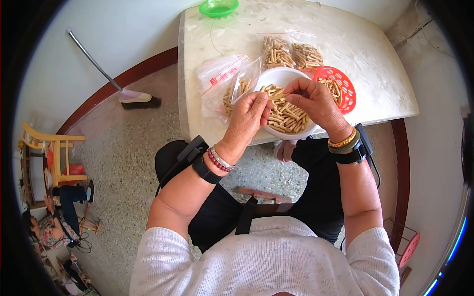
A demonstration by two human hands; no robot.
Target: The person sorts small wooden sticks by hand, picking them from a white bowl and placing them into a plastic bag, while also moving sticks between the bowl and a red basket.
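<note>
Work with both hands above the white round plastic bowl [282, 74], which stands at the near edge of the pale, patterned counter [375, 54]. The left hand [249, 109] and the right hand [316, 101] are close together over it, thumb and forefinger of each pinched on what appears to be one short, tan, rod-shaped stick [279, 97]. For good control, grip lightly near both ends, hold the piece over the bowl so that crumbs drop inside, and turn it to inspect every side. Loose tan sticks [290, 121] fill the bowl; a red perforated plastic basket [349, 91] sits right of it, holding more. The fingers cover the piece's ends, so its full length and any second piece cannot be confirmed. Left of the bowl, reflections on the clear plastic bag [245, 81] obscure its opening, and the left hand hides its lower part.
</note>
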